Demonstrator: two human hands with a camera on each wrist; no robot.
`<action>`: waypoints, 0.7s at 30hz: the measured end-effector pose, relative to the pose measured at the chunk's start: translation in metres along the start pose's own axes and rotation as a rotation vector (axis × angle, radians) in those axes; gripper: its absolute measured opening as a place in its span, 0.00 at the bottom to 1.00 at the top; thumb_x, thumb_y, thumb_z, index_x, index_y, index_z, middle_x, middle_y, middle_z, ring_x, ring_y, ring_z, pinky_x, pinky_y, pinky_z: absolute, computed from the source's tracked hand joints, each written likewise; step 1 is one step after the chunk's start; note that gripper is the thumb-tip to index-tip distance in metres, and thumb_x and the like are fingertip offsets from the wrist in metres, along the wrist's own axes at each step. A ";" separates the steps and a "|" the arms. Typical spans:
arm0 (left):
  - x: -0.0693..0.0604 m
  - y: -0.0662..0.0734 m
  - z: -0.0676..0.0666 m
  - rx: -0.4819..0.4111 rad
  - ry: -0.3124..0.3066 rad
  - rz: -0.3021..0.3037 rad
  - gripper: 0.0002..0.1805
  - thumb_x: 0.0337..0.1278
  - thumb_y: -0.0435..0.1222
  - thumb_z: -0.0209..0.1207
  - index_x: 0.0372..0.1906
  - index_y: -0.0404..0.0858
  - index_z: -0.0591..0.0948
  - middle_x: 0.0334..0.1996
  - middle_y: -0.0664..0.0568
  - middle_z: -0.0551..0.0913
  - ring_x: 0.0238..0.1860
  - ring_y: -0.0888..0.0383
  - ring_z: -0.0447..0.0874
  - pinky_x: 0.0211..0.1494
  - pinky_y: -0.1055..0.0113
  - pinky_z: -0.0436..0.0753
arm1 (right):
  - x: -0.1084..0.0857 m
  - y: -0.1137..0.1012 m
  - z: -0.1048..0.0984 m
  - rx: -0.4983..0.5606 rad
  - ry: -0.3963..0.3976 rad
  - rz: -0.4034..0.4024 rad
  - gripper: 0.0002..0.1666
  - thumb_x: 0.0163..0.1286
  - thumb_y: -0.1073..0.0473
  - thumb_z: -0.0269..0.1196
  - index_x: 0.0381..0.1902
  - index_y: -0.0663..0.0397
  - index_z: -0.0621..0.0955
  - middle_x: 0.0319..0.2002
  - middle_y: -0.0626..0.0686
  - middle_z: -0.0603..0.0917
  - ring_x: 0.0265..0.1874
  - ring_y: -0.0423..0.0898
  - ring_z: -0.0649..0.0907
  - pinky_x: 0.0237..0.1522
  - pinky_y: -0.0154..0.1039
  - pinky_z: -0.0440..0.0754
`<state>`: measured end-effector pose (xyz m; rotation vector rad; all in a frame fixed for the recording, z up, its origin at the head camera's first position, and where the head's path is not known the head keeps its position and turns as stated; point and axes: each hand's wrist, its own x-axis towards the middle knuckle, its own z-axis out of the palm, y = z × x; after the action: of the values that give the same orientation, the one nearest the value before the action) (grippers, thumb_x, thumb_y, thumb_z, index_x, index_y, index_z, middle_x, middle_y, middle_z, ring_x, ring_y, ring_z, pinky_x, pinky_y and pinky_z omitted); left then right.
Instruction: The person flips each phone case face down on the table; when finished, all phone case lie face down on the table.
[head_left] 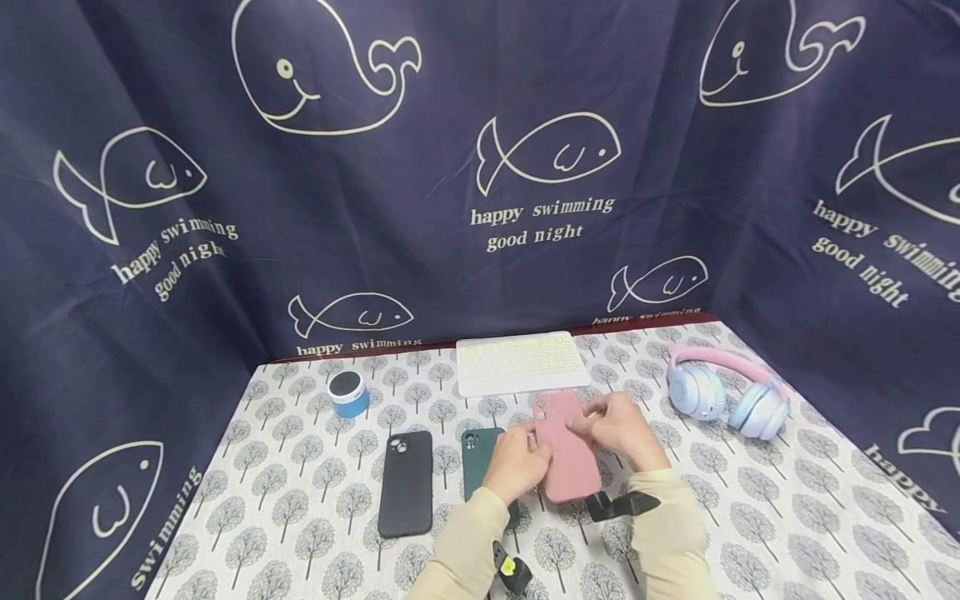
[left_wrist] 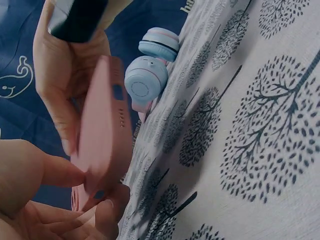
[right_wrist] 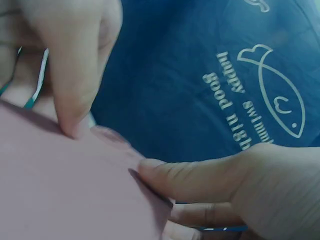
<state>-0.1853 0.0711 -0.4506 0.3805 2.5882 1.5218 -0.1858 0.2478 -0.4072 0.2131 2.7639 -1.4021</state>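
A pink phone case [head_left: 567, 450] is held above the cloth between both hands, its camera cutouts toward the keyboard. My left hand [head_left: 519, 457] pinches its left edge, thumb on the back face and fingers beneath. On the opposite edge my right hand [head_left: 621, 427] grips it the same way, thumb on the back. The left wrist view shows the case [left_wrist: 102, 125] tilted, with the slots of its bottom edge visible. Partly hidden under my left hand and wrist lies a dark green phone case [head_left: 480, 450]. A black phone case [head_left: 407, 483] rests to its left.
A white keyboard [head_left: 521, 364] lies at the back of the table. Pink and blue headphones [head_left: 723, 392] rest at the right. At the back left stands a small blue and white round container [head_left: 348, 395] with a dark top. Behind the table hangs a navy curtain [head_left: 420, 217].
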 end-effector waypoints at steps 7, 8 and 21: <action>-0.011 -0.003 0.008 0.087 -0.047 0.026 0.11 0.58 0.32 0.61 0.44 0.32 0.81 0.18 0.55 0.75 0.18 0.62 0.71 0.22 0.68 0.72 | 0.008 0.019 0.010 -0.217 0.033 0.019 0.20 0.52 0.57 0.76 0.34 0.67 0.82 0.26 0.54 0.83 0.25 0.49 0.82 0.34 0.47 0.81; -0.012 -0.003 0.010 0.113 -0.048 0.032 0.08 0.57 0.32 0.61 0.41 0.33 0.81 0.20 0.55 0.75 0.20 0.61 0.72 0.24 0.67 0.73 | 0.008 0.021 0.011 -0.220 0.028 0.024 0.18 0.52 0.58 0.76 0.32 0.67 0.82 0.25 0.55 0.82 0.24 0.49 0.81 0.32 0.46 0.81; -0.016 -0.001 0.023 0.403 0.054 0.089 0.18 0.55 0.37 0.62 0.45 0.27 0.80 0.32 0.43 0.75 0.32 0.46 0.80 0.37 0.51 0.82 | 0.007 0.026 0.017 -0.316 0.047 0.046 0.17 0.50 0.57 0.75 0.22 0.58 0.77 0.23 0.55 0.78 0.24 0.51 0.77 0.27 0.45 0.76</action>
<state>-0.1646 0.0851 -0.4632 0.5030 2.9534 1.0346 -0.1893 0.2496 -0.4386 0.2976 2.9452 -0.9427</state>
